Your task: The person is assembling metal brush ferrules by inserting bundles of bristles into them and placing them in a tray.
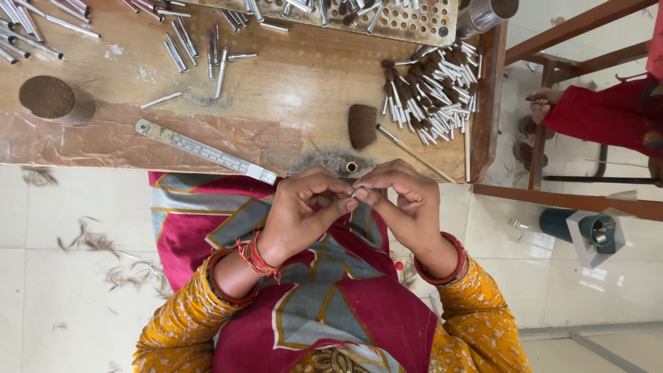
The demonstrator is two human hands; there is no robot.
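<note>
Both hands, left hand (304,207) and right hand (400,200), pinch one tiny metal ferrule (353,195) near the table's (276,97) edge; it looks light, stiff and slippery, best gripped at its ends.

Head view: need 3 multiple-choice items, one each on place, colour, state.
1. Where does the metal ruler lie?
A. on the wooden table, beside the left hand
B. on the floor
C. on the person's lap

2. What colour is the thread band on the left wrist?
A. blue
B. red-orange
C. white

3. How are the two hands?
A. spread flat on the table
B. fingertips together on a small metal piece
C. hanging at the sides

Answers: 1 A, the ruler rests along the table's near edge. 2 B, the strands are red-orange. 3 B, left hand and right hand pinch it between them.
</note>
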